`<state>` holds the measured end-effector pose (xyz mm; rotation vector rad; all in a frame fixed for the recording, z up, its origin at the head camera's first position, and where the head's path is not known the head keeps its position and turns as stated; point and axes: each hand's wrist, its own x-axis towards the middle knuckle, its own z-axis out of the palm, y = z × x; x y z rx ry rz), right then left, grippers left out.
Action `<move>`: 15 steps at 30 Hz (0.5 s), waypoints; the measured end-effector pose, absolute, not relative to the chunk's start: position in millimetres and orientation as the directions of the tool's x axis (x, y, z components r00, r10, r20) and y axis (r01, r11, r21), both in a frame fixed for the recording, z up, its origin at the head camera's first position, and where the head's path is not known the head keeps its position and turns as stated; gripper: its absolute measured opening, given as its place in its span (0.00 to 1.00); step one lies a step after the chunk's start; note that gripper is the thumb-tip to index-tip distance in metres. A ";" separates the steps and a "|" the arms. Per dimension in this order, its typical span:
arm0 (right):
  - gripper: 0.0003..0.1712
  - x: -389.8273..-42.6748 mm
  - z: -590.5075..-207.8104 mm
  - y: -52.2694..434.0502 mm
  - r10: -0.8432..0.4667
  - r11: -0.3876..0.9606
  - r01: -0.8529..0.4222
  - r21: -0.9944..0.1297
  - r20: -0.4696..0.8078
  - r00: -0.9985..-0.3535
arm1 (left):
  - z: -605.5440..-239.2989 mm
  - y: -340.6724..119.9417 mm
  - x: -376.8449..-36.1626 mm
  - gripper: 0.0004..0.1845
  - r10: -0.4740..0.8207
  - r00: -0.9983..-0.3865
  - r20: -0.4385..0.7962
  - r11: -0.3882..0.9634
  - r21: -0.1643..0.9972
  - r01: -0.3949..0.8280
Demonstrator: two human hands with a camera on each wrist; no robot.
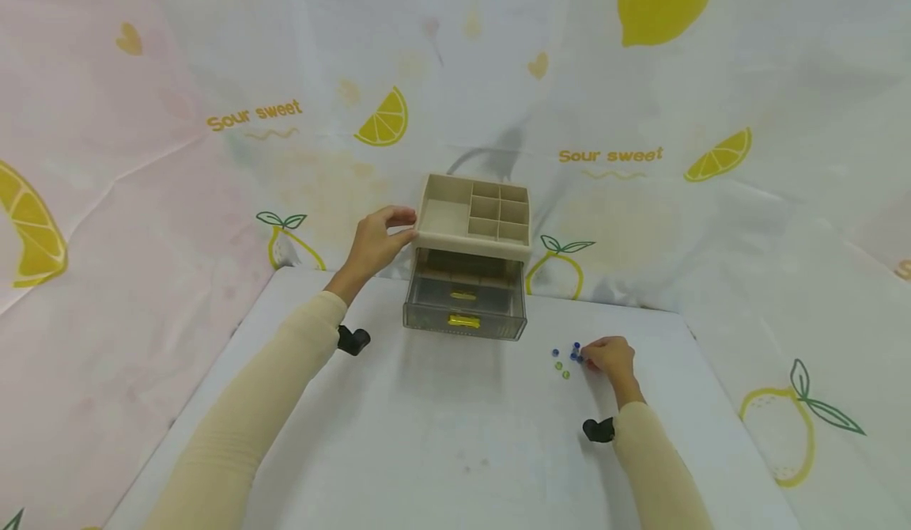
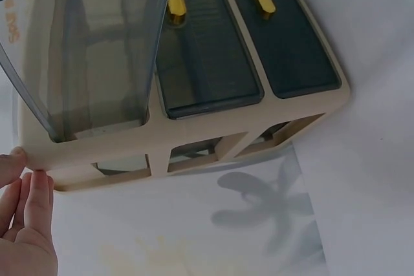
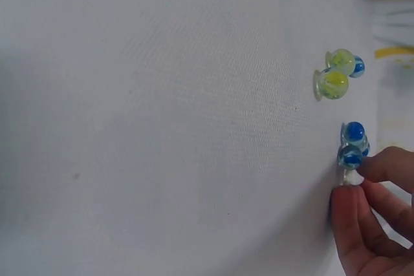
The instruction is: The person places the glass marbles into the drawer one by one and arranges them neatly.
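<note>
My left hand [image 1: 379, 239] is at the left side of a beige desktop organizer [image 1: 473, 241], thumb and fingertips touching its upper edge. In the left wrist view the fingers [image 2: 39, 208] look fairly straight against the casing. The upper smoked-clear drawer [image 1: 466, 328] is pulled out, with a yellow handle [image 1: 464, 321]. My right hand [image 1: 610, 356] is low on the table beside a few blue marbles [image 3: 350, 157]. Its thumb [image 3: 385, 166] seems to touch one, while the fingertips lie just apart from it. Two yellow-green marbles [image 3: 334, 84] and another blue marble [image 1: 555, 353] lie nearby.
The organizer stands at the back of the white table [image 1: 441, 427], against a lemon-print cloth [image 1: 470, 103]. Its top has one large and several small compartments [image 1: 500, 210]. Lower drawers [image 2: 207, 50] are closed. Black wrist mounts [image 1: 353, 340] sit on both arms.
</note>
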<state>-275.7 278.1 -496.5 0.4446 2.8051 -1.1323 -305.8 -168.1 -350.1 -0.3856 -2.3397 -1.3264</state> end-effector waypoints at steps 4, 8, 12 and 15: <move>0.12 -278.0 -497.8 278.2 0.245 0.693 0.310 -0.651 -0.192 -0.950 | -349.5 -167.5 -305.8 0.19 0.034 -0.867 0.498 0.500 0.742 0.446; 0.13 -281.1 -500.1 278.7 0.250 0.701 0.314 -0.640 -0.192 -0.949 | -349.6 -167.6 -306.5 0.18 0.035 -0.865 0.500 0.504 0.739 0.448; 0.13 -280.1 -499.1 278.0 0.251 0.715 0.293 -0.634 -0.158 -0.955 | -348.7 -167.2 -305.2 0.19 0.037 -0.866 0.499 0.506 0.738 0.447; 0.14 -277.6 -496.0 277.0 0.244 0.721 0.259 -0.643 -0.115 -0.963 | -348.3 -167.3 -304.5 0.19 0.041 -0.864 0.501 0.507 0.735 0.450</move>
